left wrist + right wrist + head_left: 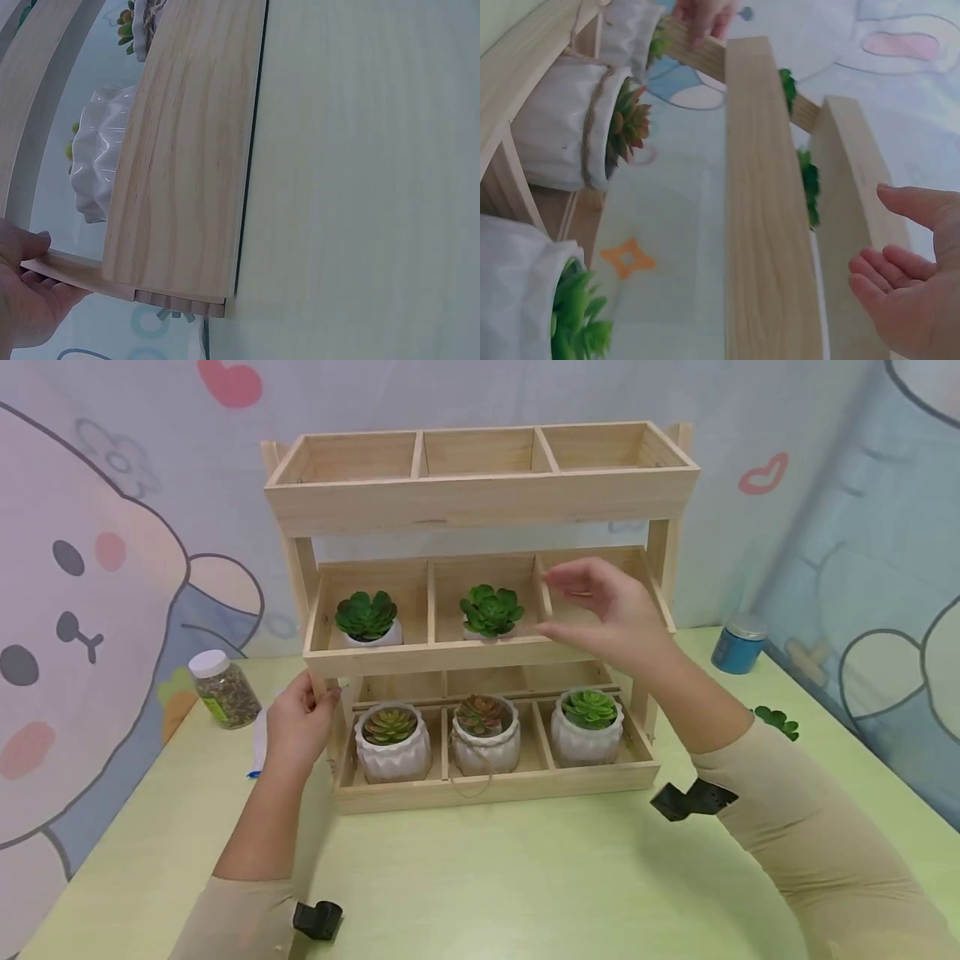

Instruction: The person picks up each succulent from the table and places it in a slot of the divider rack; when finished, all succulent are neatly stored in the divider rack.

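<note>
A three-tier wooden plant stand (480, 500) stands on the table. My left hand (300, 722) grips its left side; in the left wrist view the thumb and fingers go round a side board (64, 268). My right hand (611, 614) hovers in front of the middle tier's right compartment, thumb and fingers apart and nothing between them. Dark green succulents in white pots, one at left (366, 615) and one in the centre (491, 610), sit in that tier. On the bottom tier are three ribbed white pots with succulents: left (392, 756), twine-tied centre (486, 752) and right (587, 739).
A white-lidded jar of small granules (225, 691) stands to the left of the stand. On the right are a blue jar (740, 645) and a green succulent (777, 721) partly behind my sleeve. A cartoon-printed cloth (480, 393) hangs behind.
</note>
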### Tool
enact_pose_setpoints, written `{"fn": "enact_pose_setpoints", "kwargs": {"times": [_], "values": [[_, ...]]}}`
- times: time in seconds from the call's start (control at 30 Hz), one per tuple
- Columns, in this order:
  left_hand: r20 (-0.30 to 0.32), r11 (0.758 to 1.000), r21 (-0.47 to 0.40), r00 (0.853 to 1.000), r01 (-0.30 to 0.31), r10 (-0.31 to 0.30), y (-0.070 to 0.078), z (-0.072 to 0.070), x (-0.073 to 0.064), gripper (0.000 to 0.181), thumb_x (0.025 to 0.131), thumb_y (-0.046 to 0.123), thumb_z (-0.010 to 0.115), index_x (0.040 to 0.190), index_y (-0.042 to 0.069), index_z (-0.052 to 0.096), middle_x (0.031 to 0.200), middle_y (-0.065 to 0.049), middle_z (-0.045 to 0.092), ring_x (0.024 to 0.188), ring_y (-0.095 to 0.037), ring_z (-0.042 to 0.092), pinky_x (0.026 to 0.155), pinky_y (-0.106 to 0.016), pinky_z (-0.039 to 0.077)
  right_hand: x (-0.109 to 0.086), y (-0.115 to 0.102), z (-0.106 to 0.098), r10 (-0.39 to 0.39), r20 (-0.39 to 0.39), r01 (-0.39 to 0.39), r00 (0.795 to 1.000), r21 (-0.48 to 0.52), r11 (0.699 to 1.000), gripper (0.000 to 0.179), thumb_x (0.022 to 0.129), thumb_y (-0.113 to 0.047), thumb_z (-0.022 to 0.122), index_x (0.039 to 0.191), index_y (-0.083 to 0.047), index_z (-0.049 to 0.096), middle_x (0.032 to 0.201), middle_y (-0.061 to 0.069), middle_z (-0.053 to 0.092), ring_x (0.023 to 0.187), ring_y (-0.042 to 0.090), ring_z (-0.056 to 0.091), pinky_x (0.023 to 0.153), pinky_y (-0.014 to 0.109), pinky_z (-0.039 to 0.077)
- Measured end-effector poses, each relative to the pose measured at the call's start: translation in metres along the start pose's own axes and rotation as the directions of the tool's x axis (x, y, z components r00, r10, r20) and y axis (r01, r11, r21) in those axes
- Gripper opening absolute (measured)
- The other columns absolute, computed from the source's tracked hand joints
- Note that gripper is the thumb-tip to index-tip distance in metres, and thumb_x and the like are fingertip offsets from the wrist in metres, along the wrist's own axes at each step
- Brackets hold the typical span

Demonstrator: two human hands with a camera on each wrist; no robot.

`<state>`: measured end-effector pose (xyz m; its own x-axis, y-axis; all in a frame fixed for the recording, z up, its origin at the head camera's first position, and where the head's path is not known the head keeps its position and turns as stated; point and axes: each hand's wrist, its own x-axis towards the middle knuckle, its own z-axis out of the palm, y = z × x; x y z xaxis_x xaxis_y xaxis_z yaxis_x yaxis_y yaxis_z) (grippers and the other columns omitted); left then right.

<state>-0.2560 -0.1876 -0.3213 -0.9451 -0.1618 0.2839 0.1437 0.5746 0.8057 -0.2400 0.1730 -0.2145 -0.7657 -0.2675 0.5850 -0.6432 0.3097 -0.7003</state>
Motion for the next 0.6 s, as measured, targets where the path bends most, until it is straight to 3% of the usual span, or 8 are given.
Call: {"fn": "enact_pose_setpoints", "kwargs": {"times": [0.17,0.3,0.37,0.47,0.53,0.6], "values": [[0.006,1.0,-0.003,1.0,-0.005,0.005,-0.001,-0.001,0.001,0.034,0.097,0.018,0.052,0.129,0.007,0.053,0.12,-0.021,0.06,0.109,-0.038,0.057,0.084,-0.052,0.049,-0.032,0.005,-0.033,-0.053,-0.114,0.073,0.992,0.178,0.981,0.045,0.074,0.017,0.069,0.116,0.009,0.054,0.117,0.013,0.059,0.113,0.022,0.053,0.099,0.03,0.04],[0.015,1.0,-0.003,1.0,0.003,-0.003,-0.001,-0.001,0.001,0.034,0.098,0.019,0.052,0.129,0.007,0.052,0.121,-0.021,0.059,0.11,-0.038,0.056,0.084,-0.052,0.049,-0.06,0.018,-0.063,0.002,-0.193,0.035,0.981,0.187,0.982,0.044,0.075,0.017,0.068,0.117,0.008,0.056,0.115,0.012,0.06,0.111,0.022,0.053,0.096,0.023,0.042],[0.018,1.0,-0.003,1.0,0.007,-0.007,-0.002,-0.001,0.001,0.034,0.098,0.019,0.051,0.13,0.007,0.052,0.122,-0.021,0.059,0.111,-0.038,0.056,0.084,-0.053,0.049,-0.074,0.028,-0.078,0.062,-0.219,-0.027,0.974,0.159,0.987,0.044,0.076,0.015,0.068,0.118,0.007,0.056,0.114,0.009,0.061,0.11,0.019,0.054,0.094,0.019,0.042],[0.019,1.0,-0.001,1.0,0.008,-0.008,-0.002,-0.001,0.0,0.034,0.098,0.02,0.051,0.13,0.007,0.052,0.122,-0.02,0.059,0.111,-0.038,0.055,0.084,-0.053,0.049,-0.093,0.045,-0.101,0.171,-0.259,-0.17,0.95,0.027,0.985,0.044,0.08,0.006,0.07,0.121,0.002,0.056,0.113,-0.001,0.062,0.107,0.009,0.055,0.089,0.013,0.043],[0.016,1.0,0.0,1.0,0.01,-0.01,-0.002,-0.001,0.0,0.034,0.098,0.021,0.051,0.129,0.007,0.052,0.121,-0.02,0.059,0.111,-0.038,0.056,0.084,-0.053,0.049,-0.105,0.057,-0.115,0.247,-0.291,-0.272,0.924,-0.05,0.961,0.045,0.082,-0.001,0.071,0.123,-0.001,0.055,0.113,-0.006,0.061,0.105,0.004,0.055,0.086,0.01,0.043],[0.013,1.0,-0.003,1.0,0.013,-0.012,-0.002,0.0,0.0,0.034,0.098,0.021,0.051,0.129,0.007,0.052,0.121,-0.02,0.059,0.11,-0.038,0.056,0.084,-0.052,0.049,-0.117,0.069,-0.129,0.323,-0.31,-0.379,0.894,-0.139,0.915,0.049,0.083,-0.011,0.072,0.127,-0.004,0.053,0.113,-0.012,0.059,0.104,-0.001,0.054,0.083,0.007,0.042]]}}
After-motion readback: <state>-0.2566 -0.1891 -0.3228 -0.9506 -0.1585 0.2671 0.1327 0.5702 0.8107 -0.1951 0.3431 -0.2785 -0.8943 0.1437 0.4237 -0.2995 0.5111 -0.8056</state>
